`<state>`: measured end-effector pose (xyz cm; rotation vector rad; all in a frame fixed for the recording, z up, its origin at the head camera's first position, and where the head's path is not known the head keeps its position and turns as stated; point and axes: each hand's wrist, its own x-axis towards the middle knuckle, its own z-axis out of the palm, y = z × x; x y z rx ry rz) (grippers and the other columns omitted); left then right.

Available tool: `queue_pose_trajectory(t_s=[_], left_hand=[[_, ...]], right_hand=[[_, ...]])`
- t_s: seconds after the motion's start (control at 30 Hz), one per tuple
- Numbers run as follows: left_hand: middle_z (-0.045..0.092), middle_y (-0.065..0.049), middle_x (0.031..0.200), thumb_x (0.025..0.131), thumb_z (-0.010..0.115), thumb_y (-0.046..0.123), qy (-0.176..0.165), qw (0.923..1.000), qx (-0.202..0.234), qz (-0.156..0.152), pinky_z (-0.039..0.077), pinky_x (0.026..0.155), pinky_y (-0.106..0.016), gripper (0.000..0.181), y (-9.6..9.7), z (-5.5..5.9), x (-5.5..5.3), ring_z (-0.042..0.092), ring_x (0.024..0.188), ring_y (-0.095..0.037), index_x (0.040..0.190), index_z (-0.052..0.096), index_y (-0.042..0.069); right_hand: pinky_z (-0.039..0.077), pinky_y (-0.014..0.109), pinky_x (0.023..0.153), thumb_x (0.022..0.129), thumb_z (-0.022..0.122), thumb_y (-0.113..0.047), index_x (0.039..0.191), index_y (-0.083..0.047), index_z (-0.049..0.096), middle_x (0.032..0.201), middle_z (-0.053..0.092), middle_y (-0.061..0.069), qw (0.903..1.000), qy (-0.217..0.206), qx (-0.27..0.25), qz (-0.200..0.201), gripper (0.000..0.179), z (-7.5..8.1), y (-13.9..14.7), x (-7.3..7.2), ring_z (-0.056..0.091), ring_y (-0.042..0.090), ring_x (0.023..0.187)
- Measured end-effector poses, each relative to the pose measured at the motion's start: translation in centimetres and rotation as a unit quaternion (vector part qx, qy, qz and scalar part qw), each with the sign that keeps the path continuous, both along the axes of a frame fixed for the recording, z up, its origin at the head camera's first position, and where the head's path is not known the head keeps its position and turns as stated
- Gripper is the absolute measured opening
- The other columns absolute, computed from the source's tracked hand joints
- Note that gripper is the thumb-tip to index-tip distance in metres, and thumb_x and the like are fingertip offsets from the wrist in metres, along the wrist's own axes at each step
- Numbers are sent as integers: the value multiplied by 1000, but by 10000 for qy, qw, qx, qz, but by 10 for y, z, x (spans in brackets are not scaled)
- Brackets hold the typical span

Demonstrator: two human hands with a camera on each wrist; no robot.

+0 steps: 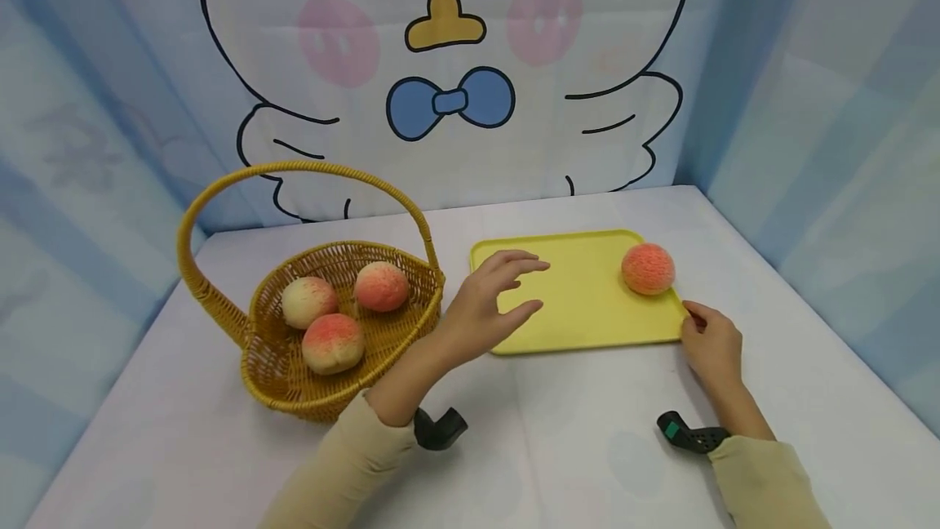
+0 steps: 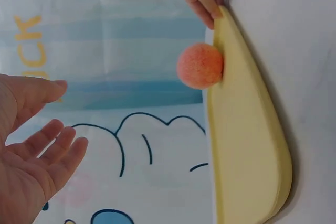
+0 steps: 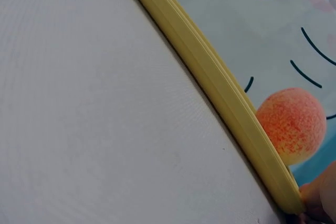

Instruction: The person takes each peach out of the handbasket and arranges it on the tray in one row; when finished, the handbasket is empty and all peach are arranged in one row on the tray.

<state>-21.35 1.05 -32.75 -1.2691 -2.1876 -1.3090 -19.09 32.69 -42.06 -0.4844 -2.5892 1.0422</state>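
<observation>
We see the left hand (image 1: 477, 308) over the near left part of the yellow tray (image 1: 573, 300), its fingers loosely spread and the thumb well apart from them, holding nothing; the right hand (image 1: 712, 345) pinches the tray at its near right corner, a grip that, we judge, would keep it from sliding while leaving its middle free; one peach (image 1: 648, 268) sits on the tray by the right edge, near the pinching fingers, where the raised rim probably stops it from rolling off; to the left stands a wicker basket (image 1: 378, 345) with its tall handle arched upright, and in it lie three more peaches, a paler one (image 1: 308, 303), a redder one (image 1: 381, 286) and a two-toned one (image 1: 334, 344), kept together, we suppose, by the sloping walls; beneath everything we have a pale, smooth-looking table (image 1: 558, 439); around it hang blue and white curtains (image 1: 822, 145), the back one printed with a big cartoon bird wearing a blue bow tie (image 1: 450, 102).
</observation>
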Motion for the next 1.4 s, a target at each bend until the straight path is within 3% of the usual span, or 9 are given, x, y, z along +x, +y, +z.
queue_pose_trajectory(t_s=[0.2, 0.33, 0.5, 0.73, 0.9, 1.0, 1.17, 1.27, 1.4], left_hand=[[52, -10, 119, 78, 70, 0, 447, 9981, 383, -162, 46, 86, -29, 42, -34, 24, 8, 47, 113, -16, 118, 57, 1], [52, -9, 120, 77, 71, 0, 705, 9971, 240, 134, 45, 86, -28, 43, -56, 38, 9, 48, 110, -18, 118, 57, 1], [53, -8, 122, 77, 72, 2, 874, 9946, -41, 552, 46, 72, -24, 44, -81, 48, 7, 50, 100, -16, 119, 58, 3], [55, -6, 118, 77, 72, -1, 801, 9937, -542, 557, 41, 92, -34, 40, -109, 53, -5, 48, 112, -20, 114, 60, 4], [56, -6, 118, 78, 71, 0, 517, 9917, -1060, 504, 42, 91, -38, 39, -125, 52, -15, 48, 112, -20, 115, 59, 4], [54, -7, 119, 79, 70, 0, 56, 9881, -1404, 621, 43, 90, -40, 39, -133, 50, -23, 47, 113, -21, 116, 58, 4], [51, -8, 122, 82, 69, 7, -730, 9682, -2212, 915, 42, 90, -43, 37, -145, 49, -36, 45, 115, -23, 118, 57, 6], [50, -10, 124, 83, 67, 9, -931, 9568, -2618, 852, 41, 91, -45, 39, -149, 47, -44, 44, 116, -25, 120, 56, 5], [51, -12, 124, 84, 66, 8, -1143, 9482, -2880, 697, 38, 93, -48, 40, -152, 42, -54, 42, 118, -28, 122, 55, 2]], right_hand=[[41, 48, 84, 93, 38, -2, 127, 12, 46, 118, 50, 31, 9999, -91, -1, -119, 37, -1, 3, 1, 47, 39, 103], [42, 47, 83, 93, 39, -2, 126, 12, 46, 116, 51, 31, 9998, -102, 51, -134, 36, 0, 4, 1, 47, 38, 101], [42, 47, 83, 93, 39, -2, 126, 12, 46, 117, 50, 31, 9998, -155, 7, -121, 37, 0, 3, 1, 47, 38, 101], [42, 45, 79, 93, 39, -2, 125, 12, 48, 115, 51, 31, 9999, -69, 44, -110, 36, -4, 4, 0, 48, 37, 99], [42, 44, 79, 93, 39, -1, 125, 12, 48, 115, 52, 30, 9999, -56, 42, -93, 36, -6, 3, -2, 49, 36, 98], [42, 45, 79, 92, 39, -1, 125, 12, 48, 116, 52, 30, 9999, -64, 27, -103, 36, -6, 2, -2, 48, 36, 98], [42, 45, 80, 93, 39, -1, 126, 12, 47, 116, 51, 30, 9999, -95, -14, -82, 37, -4, 0, -2, 48, 36, 99], [42, 45, 81, 92, 39, -1, 125, 12, 47, 116, 51, 30, 10000, -59, 14, -61, 36, -4, -1, -2, 48, 36, 98], [42, 46, 81, 92, 39, 0, 125, 12, 48, 116, 52, 30, 10000, -5, 52, -72, 36, -4, 1, -3, 48, 37, 99]])
